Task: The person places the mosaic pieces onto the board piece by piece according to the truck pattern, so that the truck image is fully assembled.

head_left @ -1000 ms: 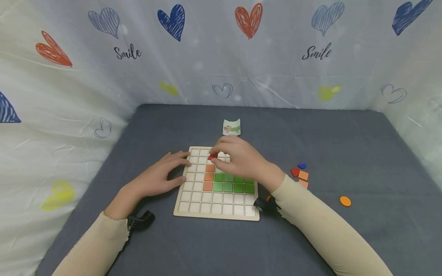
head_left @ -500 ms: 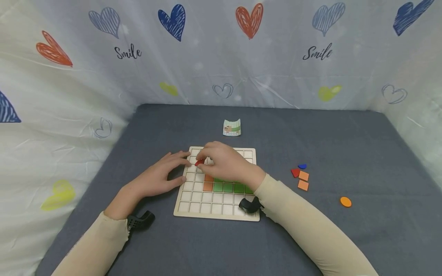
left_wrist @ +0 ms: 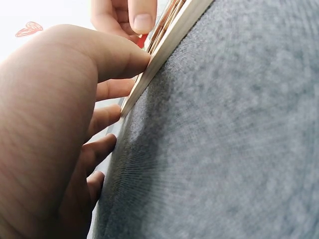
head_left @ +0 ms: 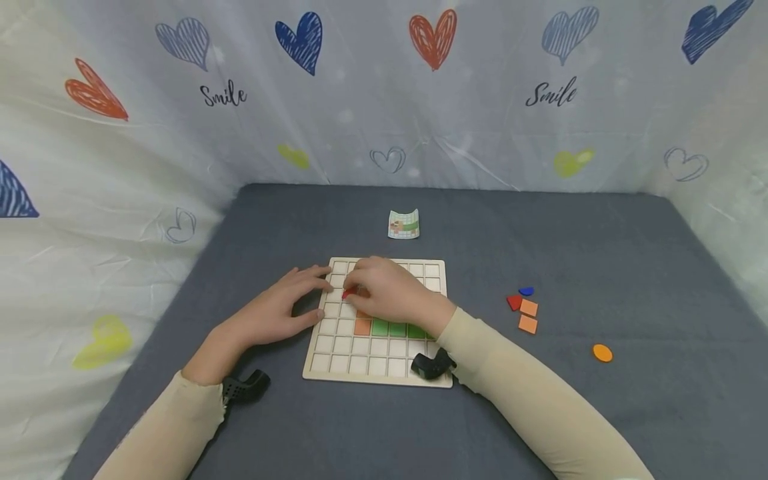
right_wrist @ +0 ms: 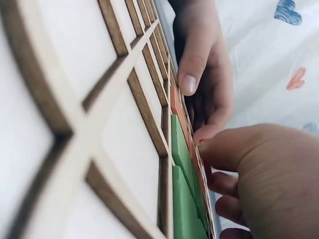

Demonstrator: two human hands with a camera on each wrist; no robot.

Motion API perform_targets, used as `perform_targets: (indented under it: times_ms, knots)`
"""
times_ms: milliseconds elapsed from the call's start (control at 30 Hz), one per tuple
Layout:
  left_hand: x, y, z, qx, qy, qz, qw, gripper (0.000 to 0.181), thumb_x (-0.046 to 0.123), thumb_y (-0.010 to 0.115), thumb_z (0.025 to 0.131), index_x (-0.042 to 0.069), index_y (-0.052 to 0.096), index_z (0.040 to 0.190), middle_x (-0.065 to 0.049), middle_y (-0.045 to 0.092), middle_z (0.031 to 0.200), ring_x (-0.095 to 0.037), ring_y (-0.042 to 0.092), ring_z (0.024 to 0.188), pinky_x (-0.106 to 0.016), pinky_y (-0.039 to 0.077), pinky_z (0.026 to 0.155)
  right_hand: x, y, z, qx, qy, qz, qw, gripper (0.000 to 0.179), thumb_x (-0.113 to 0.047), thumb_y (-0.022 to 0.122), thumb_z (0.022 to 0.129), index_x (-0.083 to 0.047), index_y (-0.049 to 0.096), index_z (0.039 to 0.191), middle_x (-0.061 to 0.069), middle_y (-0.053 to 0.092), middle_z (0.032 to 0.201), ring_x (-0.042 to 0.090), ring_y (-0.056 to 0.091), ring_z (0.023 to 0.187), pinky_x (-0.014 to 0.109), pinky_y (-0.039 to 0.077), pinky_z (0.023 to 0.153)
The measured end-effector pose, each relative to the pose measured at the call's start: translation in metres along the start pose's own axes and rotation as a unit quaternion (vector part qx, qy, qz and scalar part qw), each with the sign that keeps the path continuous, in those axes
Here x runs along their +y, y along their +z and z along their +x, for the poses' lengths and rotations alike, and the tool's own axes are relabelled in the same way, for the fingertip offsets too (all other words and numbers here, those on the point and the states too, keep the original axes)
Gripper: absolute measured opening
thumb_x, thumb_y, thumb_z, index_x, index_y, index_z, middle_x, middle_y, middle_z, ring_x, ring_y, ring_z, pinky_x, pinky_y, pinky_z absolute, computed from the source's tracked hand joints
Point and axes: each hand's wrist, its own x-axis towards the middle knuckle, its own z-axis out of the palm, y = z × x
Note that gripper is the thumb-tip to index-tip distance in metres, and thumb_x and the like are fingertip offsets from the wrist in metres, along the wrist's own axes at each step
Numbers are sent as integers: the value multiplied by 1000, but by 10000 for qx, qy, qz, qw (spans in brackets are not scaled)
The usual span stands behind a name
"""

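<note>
From six o'clock, high up, the head view faces forward and down over the worktop (head_left: 360, 433) and board (head_left: 377, 366). Both wrist views sit close and low, rolled sideways, facing the curtain (head_left: 360, 113); they share the board, left hand (head_left: 273, 310) and right hand (head_left: 390, 290).

1. The right hand (head_left: 391, 291) hides most of the red piece (head_left: 346, 294); I can't be sure it touches the board (head_left: 342, 345).
2. On the card (head_left: 403, 225), I find the print too small.
3. The head view crops the right sleeve (head_left: 534, 393).
</note>
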Motion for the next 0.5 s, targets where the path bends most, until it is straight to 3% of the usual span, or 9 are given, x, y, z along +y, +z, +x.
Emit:
perform_targets:
  times_ms: [300, 500]
  knots:
    - [1, 0, 0, -19, -35, -12, 10000, 46, 34, 73, 108, 17, 63, 149, -6, 37, 175, -32, 28, 164, -57, 11, 137, 5, 8, -1, 126, -37, -69, 9999, 12, -23, 78, 103, -20, 82, 113, -8, 69, 103, 7, 60, 87, 29, 54, 81]
    - [1, 0, 0, -6, -29, -10, 10000, 45, 35, 72, 108, 17, 63, 148, -6, 36, 175, -31, 28, 164, -57, 11, 137, 3, 8, -1, 107, -118, -210, 9997, 12, -23, 76, 104, -20, 83, 113, -8, 70, 104, 8, 60, 88, 32, 55, 88]
